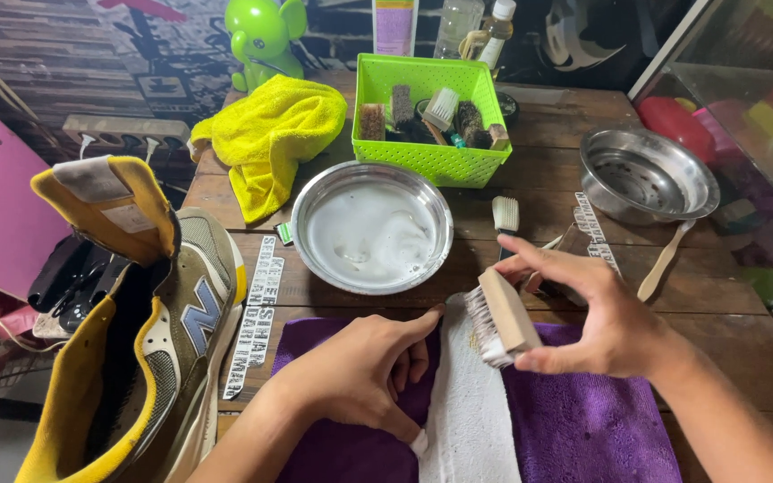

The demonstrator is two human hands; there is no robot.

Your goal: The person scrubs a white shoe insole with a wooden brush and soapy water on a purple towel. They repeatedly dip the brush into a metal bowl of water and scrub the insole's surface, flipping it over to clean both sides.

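Observation:
My right hand (603, 320) grips a wooden-backed scrub brush (500, 317), bristles turned left and down, at the top end of a white insole (469, 402). The insole lies lengthwise on a purple towel (574, 420). My left hand (364, 371) presses flat on the insole's left edge, fingers spread over the towel. A steel bowl of soapy white water (370, 228) stands just beyond the towel.
An olive and yellow sneaker (149, 340) stands at the left table edge, with laces (257, 313) beside it. Behind are a green basket of brushes (431, 116), a yellow cloth (270, 134), an empty steel bowl (646, 174), a small white brush (505, 216) and a wooden handle (664, 264).

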